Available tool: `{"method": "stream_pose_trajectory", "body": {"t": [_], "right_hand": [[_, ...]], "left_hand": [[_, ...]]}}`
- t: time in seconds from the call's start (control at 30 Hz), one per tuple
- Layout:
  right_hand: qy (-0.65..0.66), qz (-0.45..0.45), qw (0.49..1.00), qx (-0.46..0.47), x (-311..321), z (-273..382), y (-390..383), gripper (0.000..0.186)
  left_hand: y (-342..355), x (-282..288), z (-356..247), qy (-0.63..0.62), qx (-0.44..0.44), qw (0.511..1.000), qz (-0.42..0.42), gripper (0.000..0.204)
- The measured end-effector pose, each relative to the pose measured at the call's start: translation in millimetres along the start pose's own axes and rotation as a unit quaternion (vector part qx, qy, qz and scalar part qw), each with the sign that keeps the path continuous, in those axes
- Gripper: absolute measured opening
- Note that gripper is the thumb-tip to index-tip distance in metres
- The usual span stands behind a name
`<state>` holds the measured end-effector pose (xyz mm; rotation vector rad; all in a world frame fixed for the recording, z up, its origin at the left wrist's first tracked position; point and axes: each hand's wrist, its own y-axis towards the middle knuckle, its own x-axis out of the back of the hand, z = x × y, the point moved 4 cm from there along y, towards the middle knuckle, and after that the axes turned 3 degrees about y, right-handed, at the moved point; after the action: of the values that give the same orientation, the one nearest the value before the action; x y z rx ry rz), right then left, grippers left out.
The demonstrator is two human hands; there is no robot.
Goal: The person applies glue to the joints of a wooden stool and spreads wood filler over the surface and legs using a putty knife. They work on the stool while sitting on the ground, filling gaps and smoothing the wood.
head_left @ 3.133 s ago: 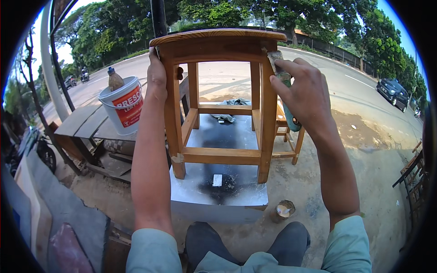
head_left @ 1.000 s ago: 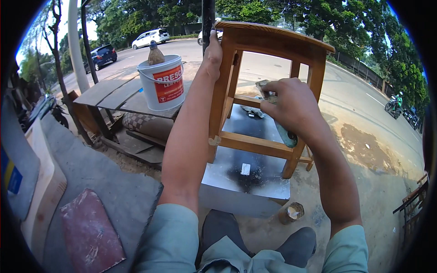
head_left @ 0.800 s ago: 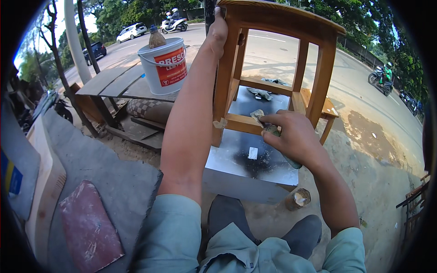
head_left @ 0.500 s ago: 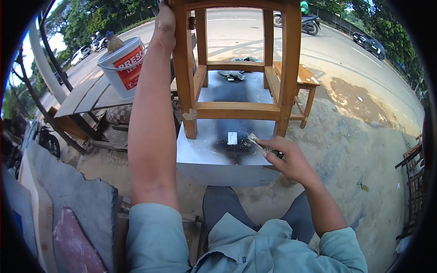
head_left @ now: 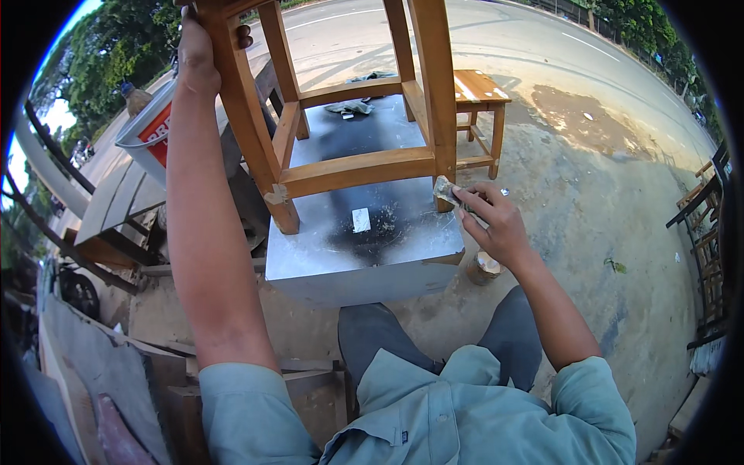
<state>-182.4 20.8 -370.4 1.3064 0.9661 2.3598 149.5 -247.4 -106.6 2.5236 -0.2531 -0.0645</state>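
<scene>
A wooden stool [head_left: 356,169] stands on a grey box [head_left: 310,256], its top sprayed dark in the middle, with a small white rectangle [head_left: 361,220] on it. My left hand [head_left: 198,58] is closed on the stool's left front leg, high up, at the picture's top left. My right hand [head_left: 492,221] holds a putty knife, its crusted blade [head_left: 444,188] at the lower part of the right front leg, close to the lower rail. Behind the rails lies a crumpled cloth [head_left: 349,106].
A second wooden stool [head_left: 477,93] stands behind at right, a tin can [head_left: 484,270] right of the box. Left are a bench [head_left: 116,213], a bucket [head_left: 139,125] holding a bottle, and boards [head_left: 93,364]. Dark chairs [head_left: 697,232] line the right edge; a road runs beyond.
The view has tipped downward. My right hand came down from high on the stool's right leg to near the box top, then rose slightly to the leg's lower part. My left hand keeps its grip.
</scene>
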Motion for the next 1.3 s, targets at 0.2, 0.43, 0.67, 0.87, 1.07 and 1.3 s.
{"method": "stream_pose_trajectory", "body": {"t": [0.2,0.43,0.67,0.87,1.07,1.3], "right_hand": [[-0.101,-0.003,0.991,0.09,-7,-19,28,0.04],[-0.149,0.013,0.984,0.091,8,-3,19,0.04],[-0.197,0.05,0.979,0.003,-2,27,24,0.035],[-0.163,-0.008,0.987,-0.003,-13,32,26,0.034],[-0.156,0.0,0.987,0.032,-19,23,15,0.032],[-0.209,0.082,0.974,-0.013,-15,15,16,0.036]], "left_hand": [[3,6,2,0.014,-0.005,0.998,-0.053,0.054],[-3,-1,-4,0.014,-0.02,0.998,-0.053,0.054],[-18,-19,-6,-0.059,0.004,0.997,-0.053,0.071],[-21,-21,-6,-0.032,-0.009,0.998,-0.045,0.071],[-18,-17,-5,-0.041,-0.045,0.998,-0.034,0.067],[-24,-20,-8,-0.029,-0.052,0.997,-0.055,0.061]]}}
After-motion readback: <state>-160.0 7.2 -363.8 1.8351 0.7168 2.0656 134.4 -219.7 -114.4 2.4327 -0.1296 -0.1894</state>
